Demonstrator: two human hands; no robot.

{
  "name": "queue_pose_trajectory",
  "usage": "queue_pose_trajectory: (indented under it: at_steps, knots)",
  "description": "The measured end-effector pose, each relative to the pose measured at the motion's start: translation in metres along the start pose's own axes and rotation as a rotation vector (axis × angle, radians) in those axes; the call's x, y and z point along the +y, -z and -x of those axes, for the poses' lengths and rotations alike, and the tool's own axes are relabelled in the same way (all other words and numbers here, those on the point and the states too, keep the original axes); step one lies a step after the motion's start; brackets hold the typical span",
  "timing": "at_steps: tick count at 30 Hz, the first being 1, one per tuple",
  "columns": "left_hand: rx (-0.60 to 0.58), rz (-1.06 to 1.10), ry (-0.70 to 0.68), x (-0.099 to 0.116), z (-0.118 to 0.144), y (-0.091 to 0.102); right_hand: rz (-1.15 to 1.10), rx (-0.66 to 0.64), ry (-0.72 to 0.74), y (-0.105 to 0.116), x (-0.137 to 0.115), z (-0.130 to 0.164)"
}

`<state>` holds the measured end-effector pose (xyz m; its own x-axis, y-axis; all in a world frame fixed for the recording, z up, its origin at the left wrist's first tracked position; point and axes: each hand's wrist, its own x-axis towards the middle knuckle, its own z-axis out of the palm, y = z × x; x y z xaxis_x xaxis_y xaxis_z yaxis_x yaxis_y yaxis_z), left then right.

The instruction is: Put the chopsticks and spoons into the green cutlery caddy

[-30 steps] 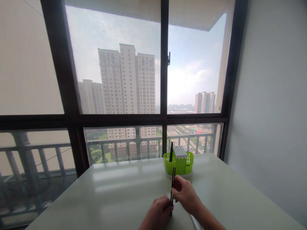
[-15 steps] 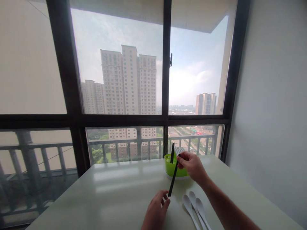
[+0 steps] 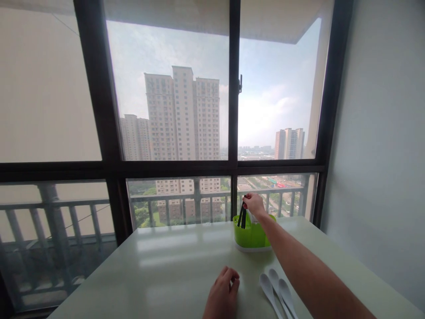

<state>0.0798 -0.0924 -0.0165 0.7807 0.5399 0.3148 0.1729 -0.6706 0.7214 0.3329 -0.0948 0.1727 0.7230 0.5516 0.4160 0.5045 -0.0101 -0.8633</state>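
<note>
My right hand [image 3: 255,204] is over the green cutlery basket [image 3: 250,237], its fingers pinching the top of a black chopstick [image 3: 244,219]. The lower end of that chopstick is inside the basket's left part, next to another black chopstick [image 3: 240,217]. Something white in the basket is mostly hidden behind my wrist. On the table in front of the basket rests my left hand [image 3: 224,290], its fingers loosely curled and holding nothing. Three white spoons [image 3: 277,290] lie to its right, under my right forearm's left side.
The pale glossy table [image 3: 159,266] reaches to a dark-framed window [image 3: 234,164] at the back. A plain wall [image 3: 378,155] closes off the right side. The basket stands close to the table's far edge.
My right hand has carried the chopstick up and away from my left hand, lowering its end into the basket. My left hand no longer touches it and has curled slightly. The view shifted a little.
</note>
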Motion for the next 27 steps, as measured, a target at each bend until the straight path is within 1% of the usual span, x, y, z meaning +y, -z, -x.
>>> queue_pose_trajectory:
  at_steps: [3,5,10,14,17,19,21,23,25,27]
  knots:
    - [-0.001,-0.003,-0.008,0.001,0.000,0.000,0.049,-0.045,-0.084,-0.011,0.009,-0.009]
    - [-0.002,-0.001,-0.014,0.000,-0.001,0.000,0.090,-0.057,-0.108,-0.016,0.011,-0.014]
    - [-0.012,0.005,-0.014,-0.003,-0.002,-0.003,0.200,-0.029,-0.088,-0.021,0.014,-0.021]
    - [-0.010,0.005,-0.010,-0.005,-0.002,-0.003,0.260,0.039,-0.051,-0.015,0.015,-0.020]
    - [-0.003,0.007,-0.020,-0.006,-0.001,-0.003,0.268,0.112,-0.012,-0.002,0.011,-0.013]
    - [-0.003,0.013,-0.030,-0.007,-0.001,-0.003,0.259,0.145,0.009,0.013,0.006,-0.003]
    - [-0.004,0.020,-0.037,-0.007,-0.001,-0.003,0.248,0.171,0.022,0.031,0.000,0.012]
    - [0.000,0.025,-0.042,-0.007,-0.001,-0.002,0.251,0.220,0.057,0.050,-0.001,0.034]
    - [0.004,0.030,-0.044,-0.007,-0.001,-0.001,0.294,0.269,0.111,0.069,0.007,0.062]
    - [-0.001,0.033,-0.039,-0.006,-0.003,0.000,0.367,0.222,0.132,0.084,0.026,0.094]
